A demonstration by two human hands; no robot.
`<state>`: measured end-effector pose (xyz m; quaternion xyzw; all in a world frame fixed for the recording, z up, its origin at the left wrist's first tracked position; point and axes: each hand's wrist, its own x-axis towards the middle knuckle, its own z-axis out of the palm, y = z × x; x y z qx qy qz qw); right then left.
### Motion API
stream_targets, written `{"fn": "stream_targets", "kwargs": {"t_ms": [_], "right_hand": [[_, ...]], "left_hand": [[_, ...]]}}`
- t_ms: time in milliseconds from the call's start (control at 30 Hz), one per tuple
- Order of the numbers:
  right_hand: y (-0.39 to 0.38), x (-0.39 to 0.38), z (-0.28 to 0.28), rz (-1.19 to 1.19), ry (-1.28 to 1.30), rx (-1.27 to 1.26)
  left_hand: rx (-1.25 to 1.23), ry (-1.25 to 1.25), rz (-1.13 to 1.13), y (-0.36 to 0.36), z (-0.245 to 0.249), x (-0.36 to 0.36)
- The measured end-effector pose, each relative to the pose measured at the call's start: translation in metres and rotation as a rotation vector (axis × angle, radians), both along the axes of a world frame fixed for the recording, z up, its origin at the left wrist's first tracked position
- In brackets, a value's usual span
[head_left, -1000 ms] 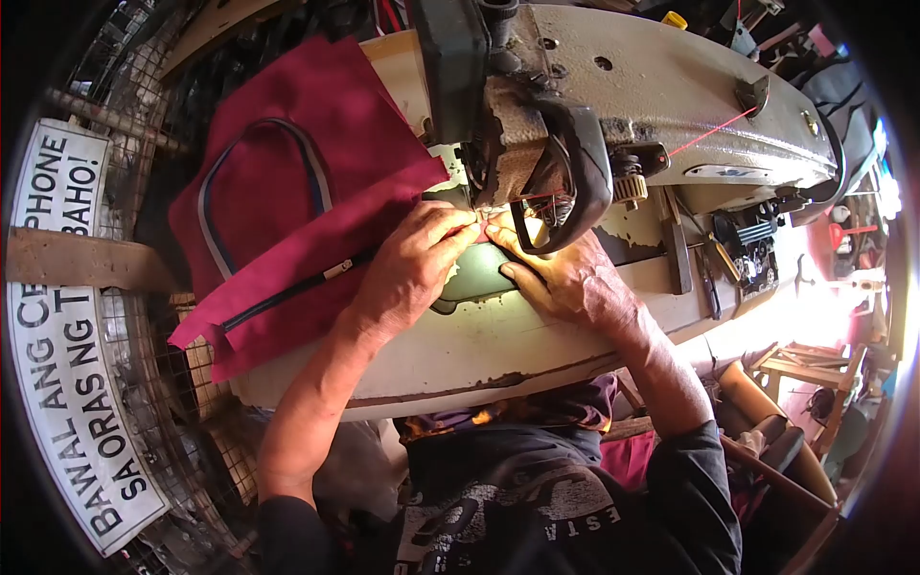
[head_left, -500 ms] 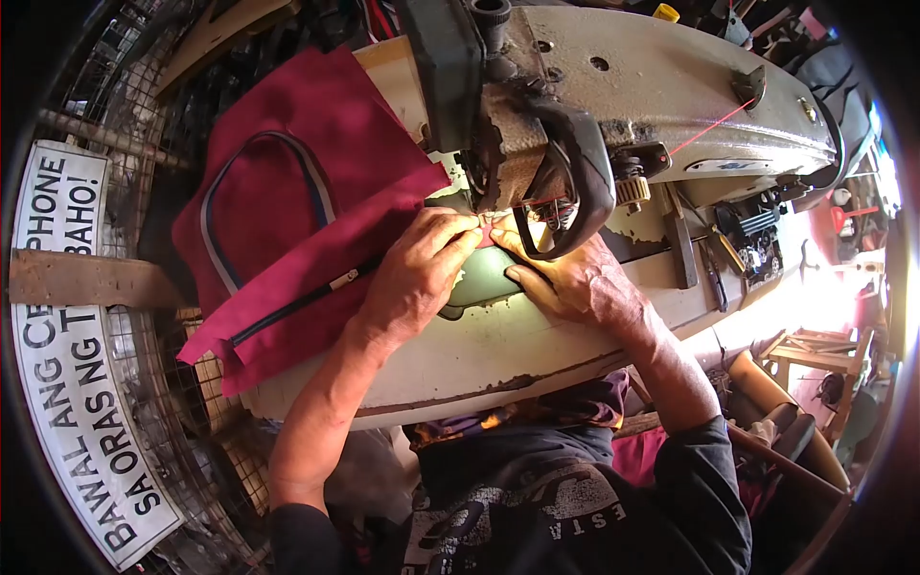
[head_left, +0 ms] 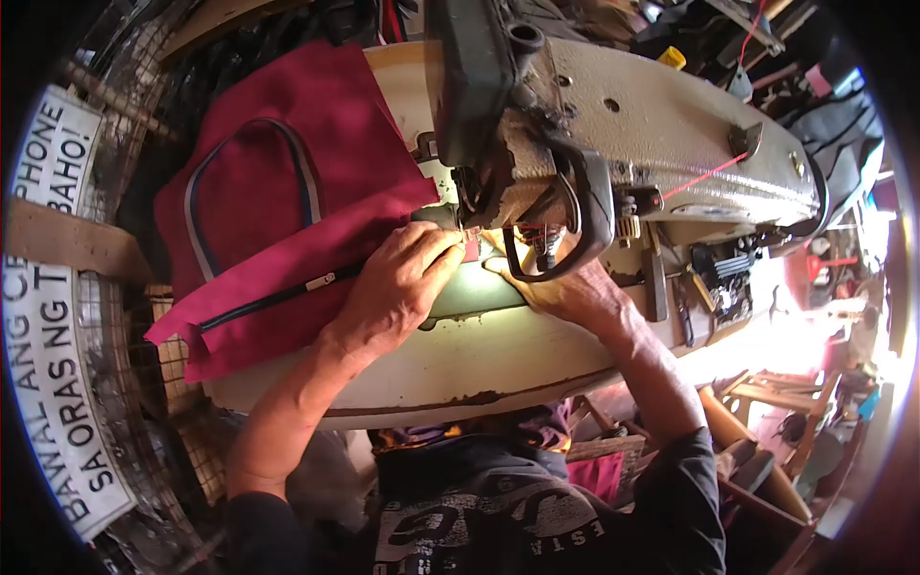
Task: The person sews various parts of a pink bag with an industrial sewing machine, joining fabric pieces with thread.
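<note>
My left hand (head_left: 407, 273) is closed at the needle area of a sewing machine (head_left: 671, 125), its fingertips pinching a small red fabric piece (head_left: 471, 248). Under that wrist lies a maroon fabric panel (head_left: 259, 187) with a striped strap handle (head_left: 196, 216) and a dark zipper (head_left: 259, 305). My right hand (head_left: 565, 292) rests on the machine bed on the other side of the needle. Its thumb is stretched away from the fingers, which are partly hidden behind a black looped guard (head_left: 602, 206). A lit greenish plate (head_left: 479, 292) shows between both hands.
The pale table edge (head_left: 431, 407) runs close in front of my body. Tools (head_left: 685, 316) lie to the right of the machine. At left stand a wire grille (head_left: 182, 402) and a lettered sign (head_left: 72, 383). Red thread (head_left: 704, 177) stretches along the machine arm.
The view has shifted a little, and the machine appears farther right. More of the small red piece shows beside my left fingertips. My right fingers sit farther behind the guard.
</note>
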<state>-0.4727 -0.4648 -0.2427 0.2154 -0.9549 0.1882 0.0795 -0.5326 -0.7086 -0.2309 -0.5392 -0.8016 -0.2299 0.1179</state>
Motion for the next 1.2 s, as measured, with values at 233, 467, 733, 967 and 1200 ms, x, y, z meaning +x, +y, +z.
{"fn": "stream_targets", "kwargs": {"t_ms": [233, 467, 733, 967, 1200], "right_hand": [[-0.009, -0.006, 0.010, -0.100, -0.056, -0.194], [-0.011, -0.008, 0.011, -0.042, 0.036, -0.191], [-0.008, -0.001, 0.012, -0.051, -0.020, -0.003], [0.047, 0.096, 0.049, -0.475, 0.224, 0.133], [0.134, 0.155, 0.007, -0.948, 0.314, 0.176]], "left_hand": [[-0.029, 0.088, 0.042, 0.000, 0.002, 0.006], [-0.033, 0.047, 0.033, -0.004, -0.004, 0.005], [-0.034, 0.070, 0.014, -0.004, -0.003, 0.001], [0.029, 0.024, -0.023, -0.003, -0.004, -0.002], [0.065, 0.001, -0.005, 0.001, -0.007, -0.007]]}}
